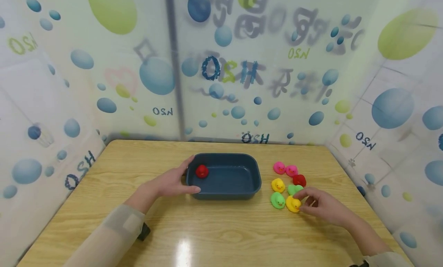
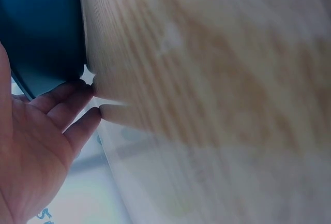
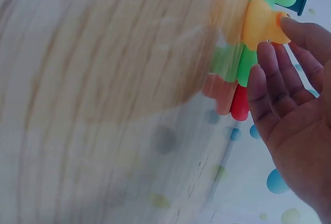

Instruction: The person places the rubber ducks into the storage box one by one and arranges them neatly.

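While the left hand (image 1: 173, 182) spreads its fingers wide against the left end of the blue box (image 1: 225, 196), which holds 1 red duck (image 1: 202, 171), the right hand (image 1: 322, 206) has thumb and fingers narrowly about the near yellow duck (image 1: 292, 204); I cannot tell whether they pinch it. That duck sits right of the box, at the near end of a 7-duck group (image 1: 294, 189).

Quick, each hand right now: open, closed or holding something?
Left hand: holding the left end of the blue bin.
Right hand: pinching the nearer yellow duck.
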`<state>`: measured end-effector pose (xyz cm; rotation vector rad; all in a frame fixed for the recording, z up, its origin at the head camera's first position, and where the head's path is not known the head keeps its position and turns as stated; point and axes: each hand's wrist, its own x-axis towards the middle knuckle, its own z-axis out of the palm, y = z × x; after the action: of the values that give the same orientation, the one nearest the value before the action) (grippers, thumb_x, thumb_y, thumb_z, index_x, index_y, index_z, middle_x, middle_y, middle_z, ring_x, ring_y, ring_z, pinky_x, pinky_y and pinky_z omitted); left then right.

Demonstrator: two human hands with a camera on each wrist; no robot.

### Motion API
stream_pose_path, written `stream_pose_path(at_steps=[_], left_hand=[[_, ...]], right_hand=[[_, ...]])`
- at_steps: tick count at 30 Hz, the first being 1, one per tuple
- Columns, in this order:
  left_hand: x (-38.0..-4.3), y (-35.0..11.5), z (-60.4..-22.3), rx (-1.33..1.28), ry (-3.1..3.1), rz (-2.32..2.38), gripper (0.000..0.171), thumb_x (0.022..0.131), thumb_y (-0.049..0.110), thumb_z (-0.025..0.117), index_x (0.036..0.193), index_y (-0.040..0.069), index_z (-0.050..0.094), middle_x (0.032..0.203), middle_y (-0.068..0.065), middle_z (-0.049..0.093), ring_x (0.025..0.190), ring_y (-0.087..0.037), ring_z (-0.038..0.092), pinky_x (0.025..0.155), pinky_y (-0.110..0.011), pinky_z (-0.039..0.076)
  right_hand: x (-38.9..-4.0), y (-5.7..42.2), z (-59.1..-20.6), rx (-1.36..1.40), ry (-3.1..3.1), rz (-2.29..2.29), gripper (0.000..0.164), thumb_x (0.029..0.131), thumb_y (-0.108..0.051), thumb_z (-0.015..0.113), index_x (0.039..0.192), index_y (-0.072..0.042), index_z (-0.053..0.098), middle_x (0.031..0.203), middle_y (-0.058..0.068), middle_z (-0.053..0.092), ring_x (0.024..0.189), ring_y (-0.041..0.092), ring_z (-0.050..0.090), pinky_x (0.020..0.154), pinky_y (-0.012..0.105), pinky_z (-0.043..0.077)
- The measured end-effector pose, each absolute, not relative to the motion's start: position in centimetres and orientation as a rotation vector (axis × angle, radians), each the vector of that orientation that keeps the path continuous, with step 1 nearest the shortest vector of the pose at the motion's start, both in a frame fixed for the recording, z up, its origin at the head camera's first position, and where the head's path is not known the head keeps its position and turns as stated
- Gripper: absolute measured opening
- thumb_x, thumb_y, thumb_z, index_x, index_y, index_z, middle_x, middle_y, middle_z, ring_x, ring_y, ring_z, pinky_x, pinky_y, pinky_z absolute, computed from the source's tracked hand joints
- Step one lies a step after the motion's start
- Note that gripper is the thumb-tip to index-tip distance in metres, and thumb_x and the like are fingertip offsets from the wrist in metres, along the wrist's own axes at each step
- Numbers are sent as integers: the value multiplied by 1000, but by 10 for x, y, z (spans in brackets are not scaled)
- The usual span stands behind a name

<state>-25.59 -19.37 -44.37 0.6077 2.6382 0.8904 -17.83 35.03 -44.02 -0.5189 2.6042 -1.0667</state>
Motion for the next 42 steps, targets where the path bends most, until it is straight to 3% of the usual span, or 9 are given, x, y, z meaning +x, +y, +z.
stream_pose_path(at_steps=[14, 31, 42], left_hand=[[-255, -193, -443, 583, 2633, 880, 124, 92, 70, 78, 179, 25, 2, 170, -25, 45, 154, -44, 50, 126, -63, 43], [-255, -194, -444, 593, 2636, 891, 124, 92, 69, 79, 179, 24, 2, 170, -26, 46, 153, -44, 51, 125, -63, 43], [-257, -194, -446, 593, 2639, 901, 124, 92, 70, 79, 179, 25, 2, 171, -26, 45, 154, -44, 50, 126, -63, 42]], right_hand=[[-177, 345, -444, -465, 2619, -1042, 41, 95, -24, 87, 128, -8, 68, 121, 9, 70, 90, 8, 61, 75, 23, 57], [-170, 340, -438, -471, 2764, -1004, 37, 94, -24, 88, 124, -11, 71, 111, 3, 70, 84, 5, 58, 68, 24, 55], [-171, 332, -426, -526, 2945, -1099, 32, 96, -19, 86, 126, -17, 74, 93, 0, 63, 75, 8, 56, 63, 23, 51]])
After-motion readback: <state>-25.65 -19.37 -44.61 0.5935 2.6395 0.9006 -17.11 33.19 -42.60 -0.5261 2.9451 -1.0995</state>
